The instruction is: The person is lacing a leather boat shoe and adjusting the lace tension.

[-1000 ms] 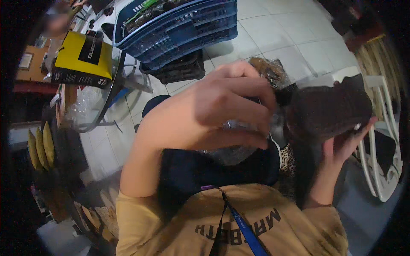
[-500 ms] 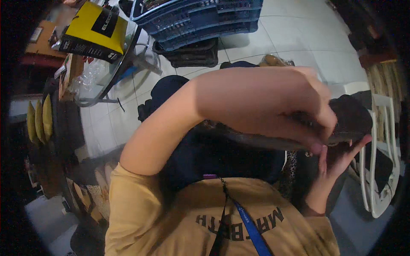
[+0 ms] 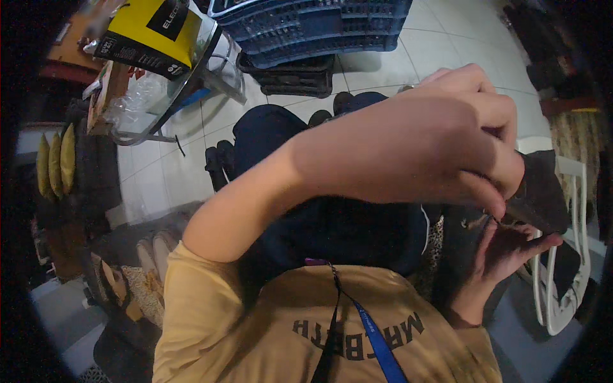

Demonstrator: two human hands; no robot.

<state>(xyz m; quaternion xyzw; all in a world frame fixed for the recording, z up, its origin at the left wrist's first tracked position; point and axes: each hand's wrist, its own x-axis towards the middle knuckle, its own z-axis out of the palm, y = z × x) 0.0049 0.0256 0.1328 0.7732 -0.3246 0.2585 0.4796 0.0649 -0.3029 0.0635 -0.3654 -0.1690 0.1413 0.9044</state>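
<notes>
My left arm reaches across to the right, and my left hand (image 3: pixel 482 121) is closed, thumb and fingers pinched together. Whatever sits in that pinch is too small or hidden to make out. Just below it, my right hand (image 3: pixel 504 252) grips the lower edge of a dark brown, leather-like piece (image 3: pixel 543 188) between thumb and fingers. The fingertips of both hands nearly meet at this edge. My left hand and forearm cover much of the area beside the piece, so its full shape is hidden.
A white plastic chair (image 3: pixel 578 255) stands close by my right hand. Ahead are a blue crate (image 3: pixel 313 35) and a black crate (image 3: pixel 290 80) on the tiled floor. At the far left, a glass-topped table (image 3: pixel 169 108) carries a yellow and black box (image 3: pixel 150 35).
My left hand has shifted slightly right, and its upper fingers are raised more. The right hand has lowered a little, and the dark brown piece has tilted with its right end downward.
</notes>
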